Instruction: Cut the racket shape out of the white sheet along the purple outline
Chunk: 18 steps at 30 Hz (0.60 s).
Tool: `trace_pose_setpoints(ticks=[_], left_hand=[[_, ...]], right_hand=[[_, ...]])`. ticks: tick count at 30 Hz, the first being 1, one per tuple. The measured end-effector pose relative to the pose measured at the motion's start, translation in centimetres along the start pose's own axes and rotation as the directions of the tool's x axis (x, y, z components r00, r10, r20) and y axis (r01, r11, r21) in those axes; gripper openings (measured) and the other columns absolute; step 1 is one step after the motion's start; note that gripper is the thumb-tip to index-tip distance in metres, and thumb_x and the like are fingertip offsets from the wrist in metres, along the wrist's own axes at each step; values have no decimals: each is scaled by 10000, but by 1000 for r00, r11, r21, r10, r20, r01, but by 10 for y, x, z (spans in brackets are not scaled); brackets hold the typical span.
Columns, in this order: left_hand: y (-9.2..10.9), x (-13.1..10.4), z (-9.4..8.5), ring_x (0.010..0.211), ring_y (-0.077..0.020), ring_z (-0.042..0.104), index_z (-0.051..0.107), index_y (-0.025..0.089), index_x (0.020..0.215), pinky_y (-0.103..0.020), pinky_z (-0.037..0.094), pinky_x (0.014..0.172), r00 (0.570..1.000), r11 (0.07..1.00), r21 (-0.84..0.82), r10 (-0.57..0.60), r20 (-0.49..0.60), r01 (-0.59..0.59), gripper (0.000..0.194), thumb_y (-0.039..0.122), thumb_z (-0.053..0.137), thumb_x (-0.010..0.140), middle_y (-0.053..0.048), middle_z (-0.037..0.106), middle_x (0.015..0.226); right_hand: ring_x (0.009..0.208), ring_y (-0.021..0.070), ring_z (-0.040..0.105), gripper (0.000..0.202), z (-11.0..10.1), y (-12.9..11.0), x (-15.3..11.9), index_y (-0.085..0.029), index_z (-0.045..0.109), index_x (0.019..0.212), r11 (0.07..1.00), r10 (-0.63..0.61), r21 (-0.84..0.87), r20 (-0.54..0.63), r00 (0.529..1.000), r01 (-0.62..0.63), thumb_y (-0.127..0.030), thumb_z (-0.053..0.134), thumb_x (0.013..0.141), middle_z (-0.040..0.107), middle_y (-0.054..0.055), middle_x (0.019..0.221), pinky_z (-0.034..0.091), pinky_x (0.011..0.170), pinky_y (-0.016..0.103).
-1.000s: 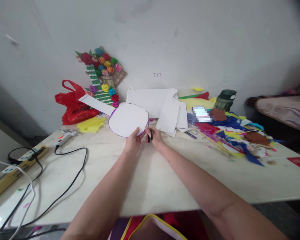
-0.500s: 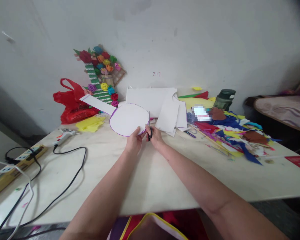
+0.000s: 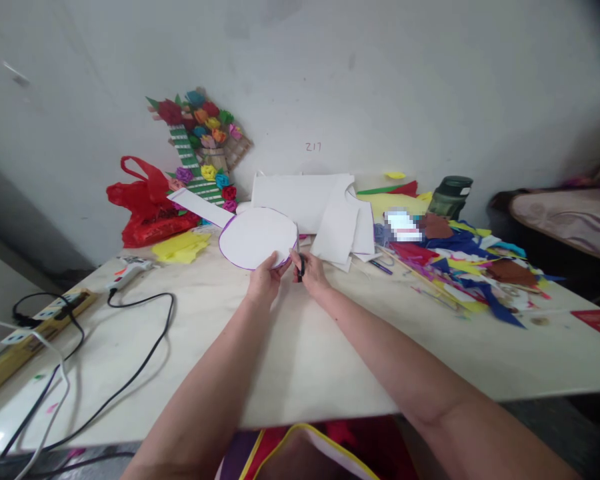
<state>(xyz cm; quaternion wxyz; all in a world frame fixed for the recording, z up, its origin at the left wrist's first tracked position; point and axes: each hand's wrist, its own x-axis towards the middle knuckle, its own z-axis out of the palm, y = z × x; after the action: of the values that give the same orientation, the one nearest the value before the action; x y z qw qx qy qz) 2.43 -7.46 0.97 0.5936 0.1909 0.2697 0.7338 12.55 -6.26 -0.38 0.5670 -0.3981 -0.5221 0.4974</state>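
Note:
A round white cardboard piece (image 3: 257, 235) with a purple outline and a long strip-like handle is held up over the table. My left hand (image 3: 266, 277) grips its lower edge, thumb on top. Dark-handled scissors (image 3: 301, 267) sit in my right hand (image 3: 313, 275), closed around the handles at the right edge of the round piece. The blades are mostly hidden by the cardboard and fingers. Just beyond lie more white cardboard sheets (image 3: 336, 223), some with cut edges.
Scraps of coloured paper (image 3: 475, 260) heap up on the right, by a green bottle (image 3: 449, 197) and a phone (image 3: 403, 225). Paper flowers (image 3: 210, 127) lean on the wall beside a red plastic bag (image 3: 147, 213). Black cable (image 3: 167, 320) and a power strip (image 3: 45, 317) lie left.
The round cardboard has tilted and turned slightly, its handle tip shifting a little to the right. Both hands keep their holds in nearly the same place.

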Motion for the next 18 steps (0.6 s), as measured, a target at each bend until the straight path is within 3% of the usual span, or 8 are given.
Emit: trace_pose_setpoints(ticks=[9, 18], left_hand=[[-5, -4, 1, 820, -213, 643, 569, 152, 1058, -325, 566, 687, 999, 998, 64, 3, 48, -6, 401, -3, 563, 688, -89, 622, 1076], [-1, 0, -3, 817, -208, 640, 572, 138, 1020, -329, 561, 697, 998, 997, 70, 2, 64, -7, 373, 13, 584, 668, -87, 622, 1072]], right_hand=[[372, 94, 469, 435, -13, -3, 6, -175, 461, 581, 998, -44, -33, 19, 999, 45, -593, 510, 694, 473, -38, 444, 376, 421, 221], [343, 86, 432, 416, -10, -7, 4, -187, 449, 576, 993, -36, -116, 10, 999, 37, -577, 492, 715, 435, -54, 417, 352, 390, 212]])
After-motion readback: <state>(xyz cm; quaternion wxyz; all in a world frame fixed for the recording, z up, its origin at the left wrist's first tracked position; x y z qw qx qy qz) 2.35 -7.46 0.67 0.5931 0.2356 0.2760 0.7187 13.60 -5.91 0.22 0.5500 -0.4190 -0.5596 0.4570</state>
